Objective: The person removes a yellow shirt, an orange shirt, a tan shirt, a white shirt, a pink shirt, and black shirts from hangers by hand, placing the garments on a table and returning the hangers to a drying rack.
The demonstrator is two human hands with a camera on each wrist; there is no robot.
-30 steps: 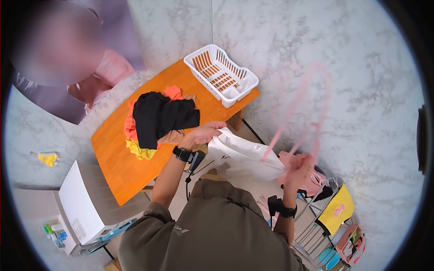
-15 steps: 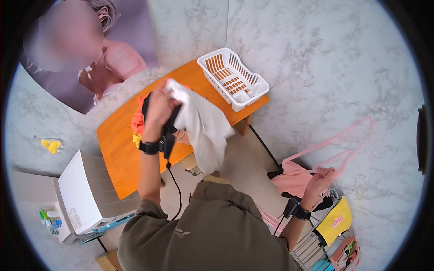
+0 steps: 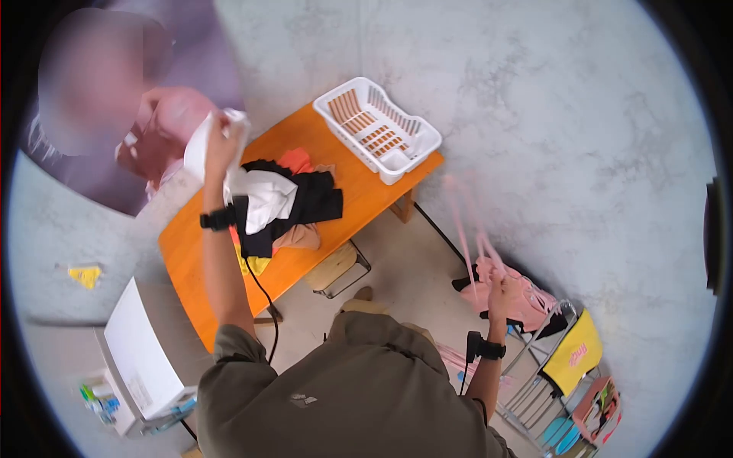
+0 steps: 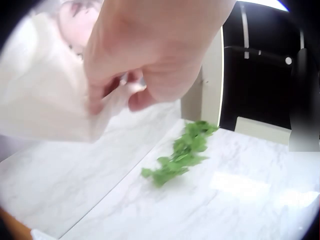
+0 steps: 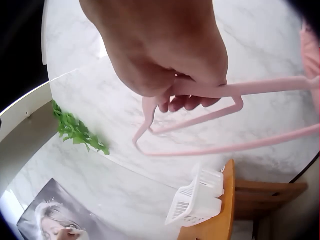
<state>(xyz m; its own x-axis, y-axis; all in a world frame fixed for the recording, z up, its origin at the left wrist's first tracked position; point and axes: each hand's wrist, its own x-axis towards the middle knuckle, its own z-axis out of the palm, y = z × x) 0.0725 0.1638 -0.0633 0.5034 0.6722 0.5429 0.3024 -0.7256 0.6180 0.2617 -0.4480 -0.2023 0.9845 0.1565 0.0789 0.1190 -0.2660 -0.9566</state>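
Observation:
Raised over the table's far left side, my left hand (image 3: 220,153) pinches a white garment (image 3: 269,200). Part of the cloth hangs down onto a pile with a black garment (image 3: 321,200) on top. Up close in the left wrist view, the white cloth (image 4: 45,95) bunches between thumb and fingers. On the right, my right hand (image 3: 500,296) grips a pink clothes hanger (image 3: 489,248), blurred in the head view. The right wrist view shows curled fingers round one bar of the hanger (image 5: 240,146).
A white slotted basket (image 3: 426,143) stands at the orange table's (image 3: 191,267) far right. Orange, tan and yellow cloth lies under the black garment. Pink clothing (image 3: 527,301) and a yellow cloth (image 3: 573,351) hang on a metal rack at right. A white box (image 3: 137,343) is at left.
My left hand has carried the white garment away from the right hand, leftward and up over the clothes pile. The right hand keeps the pink hanger, which has swung about.

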